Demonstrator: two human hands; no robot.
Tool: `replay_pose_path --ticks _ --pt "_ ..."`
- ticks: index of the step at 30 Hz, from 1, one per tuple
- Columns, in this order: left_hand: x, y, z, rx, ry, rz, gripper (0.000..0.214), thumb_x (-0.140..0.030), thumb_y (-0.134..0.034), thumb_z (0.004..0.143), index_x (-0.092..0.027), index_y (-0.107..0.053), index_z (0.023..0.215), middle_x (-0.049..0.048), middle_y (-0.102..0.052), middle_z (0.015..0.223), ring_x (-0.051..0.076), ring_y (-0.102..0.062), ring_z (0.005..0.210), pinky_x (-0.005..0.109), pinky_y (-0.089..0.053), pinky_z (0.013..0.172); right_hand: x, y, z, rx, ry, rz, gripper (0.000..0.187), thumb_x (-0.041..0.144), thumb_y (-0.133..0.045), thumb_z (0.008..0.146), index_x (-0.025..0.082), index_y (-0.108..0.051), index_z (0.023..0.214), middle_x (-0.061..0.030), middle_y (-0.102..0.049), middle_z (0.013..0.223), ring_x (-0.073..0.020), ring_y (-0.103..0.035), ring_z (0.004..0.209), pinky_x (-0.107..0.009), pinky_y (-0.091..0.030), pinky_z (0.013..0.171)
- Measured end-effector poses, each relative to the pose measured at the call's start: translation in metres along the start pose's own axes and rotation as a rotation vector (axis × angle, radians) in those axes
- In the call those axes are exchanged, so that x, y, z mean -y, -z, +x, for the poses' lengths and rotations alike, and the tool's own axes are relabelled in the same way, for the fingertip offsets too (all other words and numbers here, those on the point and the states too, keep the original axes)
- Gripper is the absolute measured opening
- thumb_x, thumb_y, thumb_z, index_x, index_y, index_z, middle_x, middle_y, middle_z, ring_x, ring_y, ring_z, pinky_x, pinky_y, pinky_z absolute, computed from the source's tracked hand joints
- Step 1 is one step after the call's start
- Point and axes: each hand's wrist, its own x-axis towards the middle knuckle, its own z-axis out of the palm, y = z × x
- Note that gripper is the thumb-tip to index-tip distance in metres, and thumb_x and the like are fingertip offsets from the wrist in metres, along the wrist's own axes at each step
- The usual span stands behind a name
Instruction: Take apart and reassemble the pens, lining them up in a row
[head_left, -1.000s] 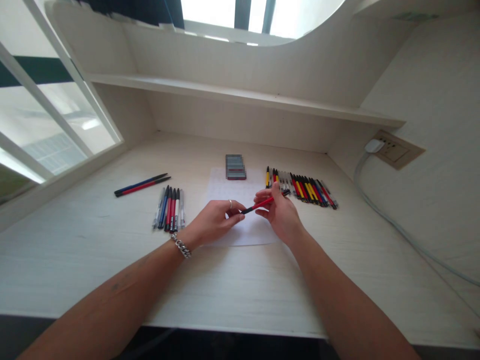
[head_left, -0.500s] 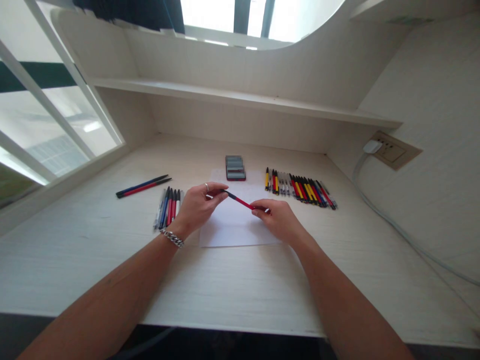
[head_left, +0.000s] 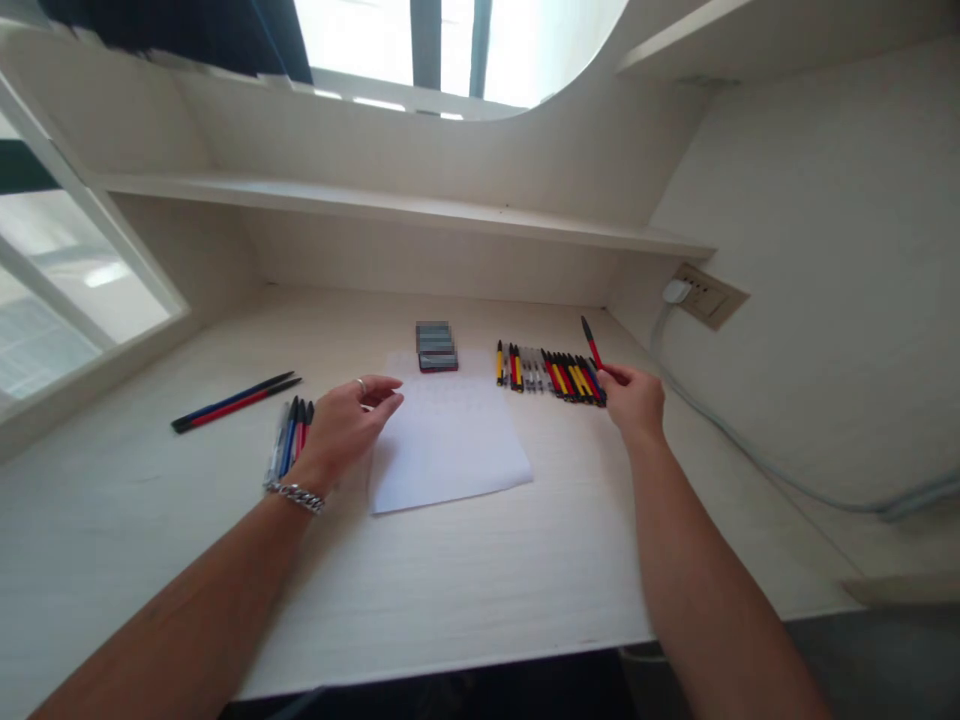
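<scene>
My right hand (head_left: pixel 631 398) grips a red pen (head_left: pixel 595 351) by its lower end, its black end pointing up and away. It is at the right end of a row of pens (head_left: pixel 562 376) in yellow, red, black and clear, and hides part of that end. My left hand (head_left: pixel 349 425) hovers at the left edge of a white sheet of paper (head_left: pixel 457 450), thumb and fingers a little apart with nothing between them. Under and beside my left wrist lies a smaller group of pens (head_left: pixel 289 440), clear, blue and red, partly hidden by the hand.
Two long pens, a blue one and a red one (head_left: pixel 247 402), lie at the left. A small dark-edged case (head_left: pixel 437 362), its top blurred out, sits behind the paper. A shelf (head_left: pixel 420 215) spans the back. A white cable (head_left: pixel 720 440) runs down from a wall socket (head_left: pixel 709 297).
My right hand has carried the red pen from over the paper to the right end of the pen row. My left hand has let go of the pen. The view has turned right.
</scene>
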Motion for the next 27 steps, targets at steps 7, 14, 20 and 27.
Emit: replay_pose_path --ticks 7,14,20,27 --pt "0.001 -0.004 -0.001 0.102 -0.047 0.105 0.029 -0.045 -0.055 0.078 -0.025 -0.069 0.093 0.0022 -0.071 0.084 0.02 -0.066 0.076 0.029 -0.05 0.071 -0.053 0.027 0.021 -0.033 -0.115 -0.266 0.031 0.033 -0.059 0.073 0.015 -0.073 0.094 -0.0141 -0.071 0.089 -0.0255 -0.065 0.082 -0.035 -0.046 0.073" --pt "0.002 -0.007 0.0 0.153 -0.046 0.164 0.034 -0.05 -0.053 0.078 -0.023 -0.069 0.093 0.002 -0.072 0.088 0.02 -0.065 0.079 0.029 -0.049 0.074 -0.073 0.018 0.025 0.017 -0.173 -0.368 0.028 0.032 -0.058 0.073 0.017 -0.074 0.09 -0.0149 -0.072 0.088 -0.0246 -0.064 0.081 -0.032 -0.045 0.072" --pt "-0.004 -0.006 -0.003 0.151 -0.031 0.148 0.032 -0.047 -0.054 0.077 -0.024 -0.069 0.093 0.0007 -0.072 0.087 0.018 -0.065 0.077 0.027 -0.049 0.072 -0.071 0.016 0.024 0.078 -0.185 -0.438 0.028 0.034 -0.057 0.075 0.019 -0.074 0.091 -0.0143 -0.071 0.09 -0.0251 -0.064 0.082 -0.032 -0.045 0.071" --pt "-0.002 -0.002 -0.002 0.096 -0.057 0.182 0.03 -0.045 -0.052 0.079 -0.025 -0.069 0.093 0.0012 -0.072 0.086 0.018 -0.065 0.076 0.027 -0.049 0.073 -0.062 0.016 0.02 0.156 -0.17 -0.477 0.033 0.035 -0.05 0.08 0.019 -0.073 0.096 -0.0165 -0.07 0.094 -0.029 -0.063 0.086 -0.036 -0.044 0.07"
